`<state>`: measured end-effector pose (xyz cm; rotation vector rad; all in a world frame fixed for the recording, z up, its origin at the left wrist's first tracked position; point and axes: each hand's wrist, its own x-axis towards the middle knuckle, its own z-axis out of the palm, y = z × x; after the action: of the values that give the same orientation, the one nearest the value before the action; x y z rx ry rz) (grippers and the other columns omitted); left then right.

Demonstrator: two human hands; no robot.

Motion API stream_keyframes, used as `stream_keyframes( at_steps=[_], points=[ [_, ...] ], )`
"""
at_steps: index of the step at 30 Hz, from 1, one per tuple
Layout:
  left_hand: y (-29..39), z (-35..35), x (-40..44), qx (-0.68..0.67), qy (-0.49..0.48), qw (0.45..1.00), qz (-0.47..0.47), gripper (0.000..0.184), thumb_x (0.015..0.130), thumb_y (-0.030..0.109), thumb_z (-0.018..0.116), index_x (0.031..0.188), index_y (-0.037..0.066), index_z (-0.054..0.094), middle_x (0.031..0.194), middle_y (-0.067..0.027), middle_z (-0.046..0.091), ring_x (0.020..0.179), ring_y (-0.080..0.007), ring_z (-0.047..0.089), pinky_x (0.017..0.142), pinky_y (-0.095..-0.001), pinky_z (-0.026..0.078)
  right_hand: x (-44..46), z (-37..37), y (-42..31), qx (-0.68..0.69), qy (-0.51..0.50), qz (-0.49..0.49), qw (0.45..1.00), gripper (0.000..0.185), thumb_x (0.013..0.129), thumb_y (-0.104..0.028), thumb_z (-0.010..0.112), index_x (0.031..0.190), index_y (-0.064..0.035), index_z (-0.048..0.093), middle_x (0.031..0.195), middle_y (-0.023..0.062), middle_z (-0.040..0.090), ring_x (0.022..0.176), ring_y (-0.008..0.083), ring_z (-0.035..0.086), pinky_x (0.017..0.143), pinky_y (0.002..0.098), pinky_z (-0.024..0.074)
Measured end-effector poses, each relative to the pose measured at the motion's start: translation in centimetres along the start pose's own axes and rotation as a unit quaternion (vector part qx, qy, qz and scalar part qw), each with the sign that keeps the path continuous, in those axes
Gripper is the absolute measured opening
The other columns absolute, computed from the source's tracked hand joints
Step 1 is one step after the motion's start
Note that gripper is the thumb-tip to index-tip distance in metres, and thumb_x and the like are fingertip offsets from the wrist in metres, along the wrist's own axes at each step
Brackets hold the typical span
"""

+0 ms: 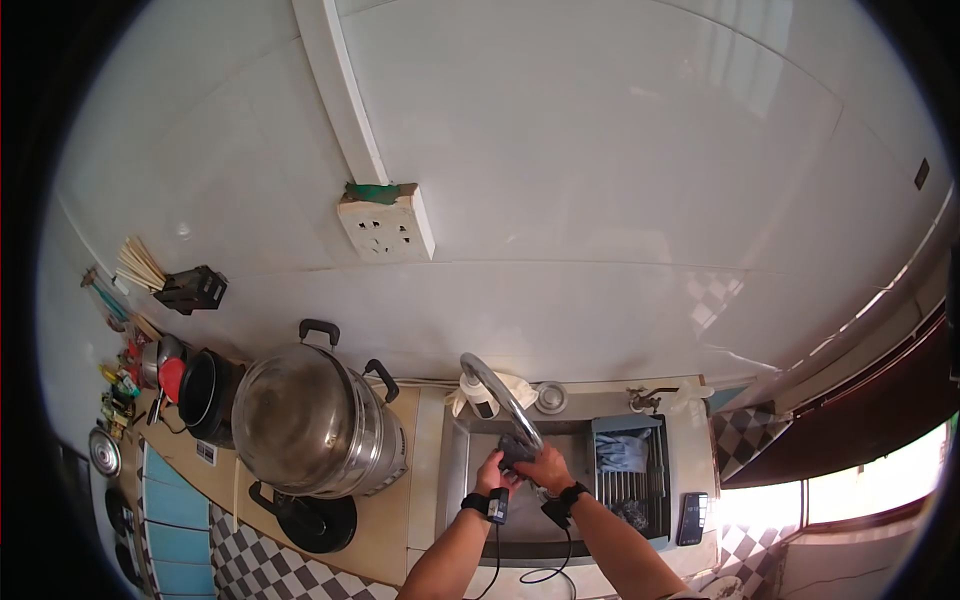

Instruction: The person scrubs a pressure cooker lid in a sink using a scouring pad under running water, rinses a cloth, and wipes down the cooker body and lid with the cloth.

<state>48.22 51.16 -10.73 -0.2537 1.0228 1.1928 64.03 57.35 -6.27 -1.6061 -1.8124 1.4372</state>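
Both hands are close together over the metal sink, beneath the curved faucet. Between them is a small dark grey thing, maybe a cloth or scrubber; its kind is not clear. My left hand grips it from the left with curled fingers. From the right, my right hand closes on it, partly hiding the faucet's end. Each wrist wears a black band with a small device, and black cables hang below. Whether water is running cannot be made out.
In the sink's right part sits a grey rack holding a bluish cloth. A phone lies on the right counter edge. A white bottle stands behind the faucet. At left are a large steel pot and a black pan.
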Motion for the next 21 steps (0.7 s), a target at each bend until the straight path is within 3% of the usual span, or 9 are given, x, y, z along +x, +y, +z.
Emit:
stream_keyframes(
  at_steps=[2,4,5,7,9,11,13,17,21],
  points=[
    [-0.5,0.2,-0.4,0.036,0.023,0.999,0.022,0.044,0.105,0.029,0.057,0.148,0.031,0.054,0.136,-0.0028,0.058,0.123,-0.0282,0.055,0.099,-0.0492,0.048,0.3,0.8,0.3,-0.004,-0.046,0.043,0.998,0.078,0.076,-0.037,0.088,0.139,0.0001,0.060,0.121,0.0203,0.074,0.114,0.0377,0.072,0.097,0.0460,0.0577],
    [-1.3,0.3,-0.4,0.051,0.017,0.998,0.043,0.047,0.104,0.026,0.058,0.151,0.028,0.053,0.141,-0.0041,0.058,0.126,-0.0280,0.056,0.102,-0.0476,0.048,-0.6,2.0,0.7,0.362,-0.019,0.136,0.922,0.042,0.094,-0.036,0.073,0.120,-0.0027,0.067,0.105,0.0154,0.076,0.094,0.0356,0.075,0.083,0.0487,0.0599],
    [-1.9,0.3,-0.3,0.065,0.010,0.996,0.063,0.051,0.104,0.024,0.059,0.154,0.024,0.051,0.145,-0.0054,0.058,0.129,-0.0278,0.057,0.106,-0.0460,0.048,-0.3,2.5,2.2,0.362,-0.018,0.137,0.922,0.042,0.094,-0.036,0.073,0.120,-0.0027,0.067,0.105,0.0154,0.076,0.094,0.0356,0.075,0.083,0.0487,0.0599],
    [-2.7,0.3,-0.1,0.038,-0.007,0.997,0.072,0.050,0.102,0.017,0.060,0.152,0.014,0.056,0.152,-0.0091,0.056,0.137,-0.0253,0.055,0.113,-0.0398,0.045,1.7,4.0,7.2,0.549,-0.056,0.260,0.793,0.033,0.106,-0.033,0.053,0.117,-0.0057,0.069,0.102,0.0100,0.076,0.092,0.0325,0.075,0.081,0.0485,0.0609],
    [-4.0,-1.5,1.6,0.330,-0.080,0.907,0.249,0.046,0.098,0.011,0.061,0.144,0.008,0.063,0.153,-0.0141,0.057,0.141,-0.0255,0.053,0.115,-0.0383,0.044,0.7,2.6,5.8,0.510,-0.052,0.285,0.810,0.034,0.107,-0.032,0.048,0.117,-0.0068,0.069,0.102,0.0095,0.076,0.091,0.0312,0.074,0.080,0.0485,0.0609],
    [-3.4,1.0,-1.7,0.435,-0.057,0.852,0.286,0.043,0.094,0.007,0.062,0.137,0.004,0.067,0.152,-0.0182,0.056,0.143,-0.0329,0.051,0.118,-0.0396,0.042,0.5,2.7,5.7,0.471,-0.051,0.307,0.825,0.036,0.108,-0.032,0.043,0.116,-0.0078,0.069,0.101,0.0091,0.076,0.089,0.0298,0.074,0.079,0.0486,0.0609],
    [-3.0,2.6,-3.9,0.619,-0.014,0.696,0.364,0.044,0.091,0.005,0.062,0.135,0.003,0.067,0.152,-0.0219,0.055,0.142,-0.0385,0.050,0.119,-0.0426,0.041,1.8,5.0,8.8,0.625,-0.103,0.230,0.739,0.045,0.109,-0.037,0.042,0.125,-0.0068,0.070,0.116,0.0120,0.075,0.107,0.0310,0.071,0.097,0.0514,0.0551],
    [-2.5,3.3,-6.4,0.570,-0.109,0.723,0.374,0.042,0.087,-0.004,0.060,0.127,0.003,0.069,0.149,-0.0210,0.057,0.134,-0.0403,0.055,0.115,-0.0446,0.045,-0.2,2.9,4.6,0.652,-0.061,0.266,0.707,0.044,0.109,-0.036,0.042,0.126,-0.0067,0.070,0.115,0.0123,0.075,0.105,0.0315,0.071,0.100,0.0454,0.0538],
    [0.5,1.5,-5.2,0.546,-0.126,0.763,0.322,0.052,0.081,-0.010,0.060,0.130,0.005,0.067,0.146,-0.0184,0.059,0.136,-0.0407,0.053,0.115,-0.0441,0.044,-0.4,1.8,4.5,0.682,-0.125,0.233,0.682,0.035,0.108,-0.028,0.047,0.123,-0.0040,0.068,0.108,0.0135,0.075,0.095,0.0293,0.072,0.087,0.0419,0.0585]
  ],
)
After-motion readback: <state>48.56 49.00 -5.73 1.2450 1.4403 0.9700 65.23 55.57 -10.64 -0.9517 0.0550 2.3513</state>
